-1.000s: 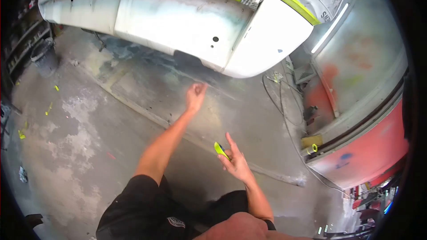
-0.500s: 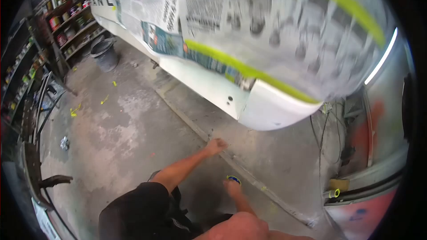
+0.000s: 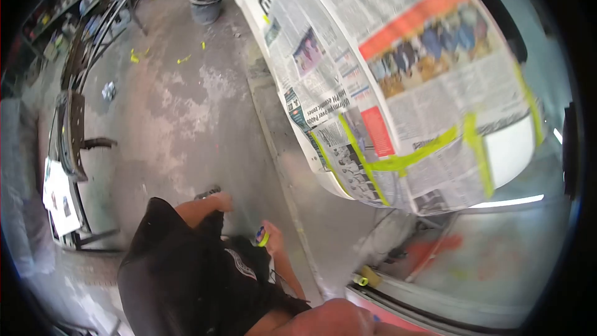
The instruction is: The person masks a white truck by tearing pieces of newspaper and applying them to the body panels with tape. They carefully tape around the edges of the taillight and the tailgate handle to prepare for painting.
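My right hand [image 3: 272, 239] is closed around a roll of yellow-green tape [image 3: 262, 237] with a blue core, low in the middle of the view. Left of it, my left hand [image 3: 220, 201] is near the black shirt [image 3: 180, 267]; its fingers are smeared by motion. Neither hand touches the white vehicle [image 3: 510, 149] above and to the right. Newspaper sheets [image 3: 410, 102] cover much of its end, held with strips of yellow-green tape [image 3: 429, 149].
A dark bucket [image 3: 206, 5] stands on the concrete floor [image 3: 186, 143] at the top. Shelves [image 3: 62, 0] and a metal frame [image 3: 73, 130] line the left. Another tape roll [image 3: 360, 280] lies by a sponge-like block [image 3: 371, 275] at the lower right, beside a reddish-stained panel [image 3: 435, 255].
The view has swung, bringing more of the papered vehicle end into sight. My left hand has drawn back toward my body; my right hand still holds the tape roll.
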The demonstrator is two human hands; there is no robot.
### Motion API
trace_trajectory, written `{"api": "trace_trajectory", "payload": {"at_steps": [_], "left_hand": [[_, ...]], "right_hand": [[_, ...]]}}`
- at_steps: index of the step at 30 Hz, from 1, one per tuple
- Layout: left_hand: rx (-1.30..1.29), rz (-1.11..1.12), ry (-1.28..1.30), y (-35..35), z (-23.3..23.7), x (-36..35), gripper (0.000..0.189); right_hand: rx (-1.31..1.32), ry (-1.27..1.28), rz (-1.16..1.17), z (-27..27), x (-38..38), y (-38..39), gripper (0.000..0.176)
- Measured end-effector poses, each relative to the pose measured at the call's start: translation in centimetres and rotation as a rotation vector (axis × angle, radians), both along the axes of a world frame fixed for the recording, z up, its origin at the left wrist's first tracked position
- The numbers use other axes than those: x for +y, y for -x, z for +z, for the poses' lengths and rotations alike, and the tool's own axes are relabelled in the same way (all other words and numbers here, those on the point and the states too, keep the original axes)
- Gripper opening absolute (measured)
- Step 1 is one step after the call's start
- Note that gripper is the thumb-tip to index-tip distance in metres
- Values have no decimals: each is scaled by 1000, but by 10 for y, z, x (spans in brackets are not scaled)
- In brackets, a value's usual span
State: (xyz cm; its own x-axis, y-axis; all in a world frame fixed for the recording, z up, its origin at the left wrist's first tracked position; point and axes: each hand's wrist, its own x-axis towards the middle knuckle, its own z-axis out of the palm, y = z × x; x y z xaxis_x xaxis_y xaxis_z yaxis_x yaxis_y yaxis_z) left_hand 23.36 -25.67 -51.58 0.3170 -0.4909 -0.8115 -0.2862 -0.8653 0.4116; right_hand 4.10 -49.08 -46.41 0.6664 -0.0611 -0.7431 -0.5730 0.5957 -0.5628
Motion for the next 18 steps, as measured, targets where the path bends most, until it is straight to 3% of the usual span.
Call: {"api": "trace_trajectory", "payload": {"at_steps": [3,5,7,9,10,11,13,15,18], "left_hand": [[-57,437,217,40,48,32,64],[-124,509,227,64,36,57,63],[-167,720,316,96,15,92,59],[-121,1110,241,134,57,123,55],[-153,1299,167,160,67,137,53],[-192,1473,83,188,73,154,52],[-137,1444,-79,243,78,188,52],[-67,1357,-189,297,64,231,53],[-55,1213,-251,359,25,271,54]], "right_hand": [[-152,-161,19,126,-15,-16,49],[-222,6,137,228,-11,-38,44],[-524,91,152,292,-7,-47,42],[-728,-13,-53,360,5,-55,36],[-753,-70,9,400,-1,-64,35],[-1149,125,233,454,14,-74,39],[-1514,199,315,522,22,-62,46],[-1803,359,358,600,59,-50,42],[-2274,70,-628,664,148,-62,32]]}}
